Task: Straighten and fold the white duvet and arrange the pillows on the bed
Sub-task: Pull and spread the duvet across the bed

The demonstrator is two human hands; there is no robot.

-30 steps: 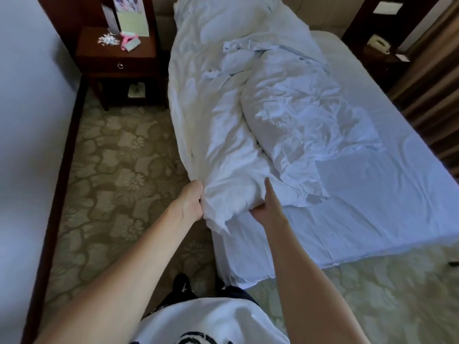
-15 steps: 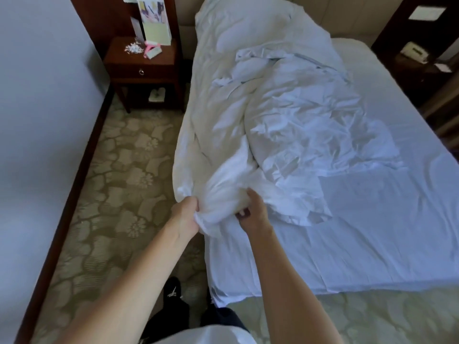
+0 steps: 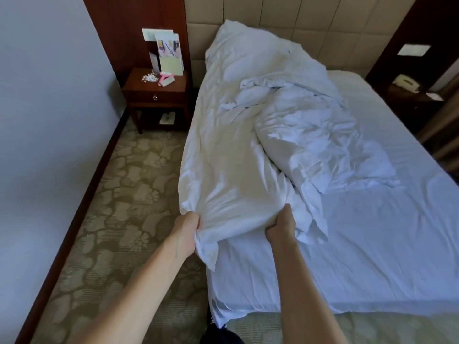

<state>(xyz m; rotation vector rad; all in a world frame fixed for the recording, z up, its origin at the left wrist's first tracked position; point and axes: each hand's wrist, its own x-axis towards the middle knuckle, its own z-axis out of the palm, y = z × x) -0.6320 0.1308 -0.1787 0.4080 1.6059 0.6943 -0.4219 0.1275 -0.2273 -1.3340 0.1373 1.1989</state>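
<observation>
The white duvet (image 3: pixel 238 155) lies bunched in a long crumpled heap along the left side of the bed (image 3: pixel 372 244), reaching up to the padded headboard. Its near end is lifted off the sheet. My left hand (image 3: pixel 187 228) is shut on the duvet's near left edge, over the side of the bed. My right hand (image 3: pixel 282 225) grips the same end a little to the right, above the mattress. A corner of the duvet hangs down between my hands. I cannot pick out any pillow; the heap may cover them.
A dark wooden nightstand (image 3: pixel 156 95) with cards and small items stands left of the bed. A patterned carpet strip (image 3: pixel 119 207) runs between the bed and the white wall. A second stand with a telephone (image 3: pixel 407 83) is at the far right, beside curtains.
Both hands have kept hold of the duvet's near end and spread further apart, lifting and stretching it. The camera has tilted up, showing the headboard.
</observation>
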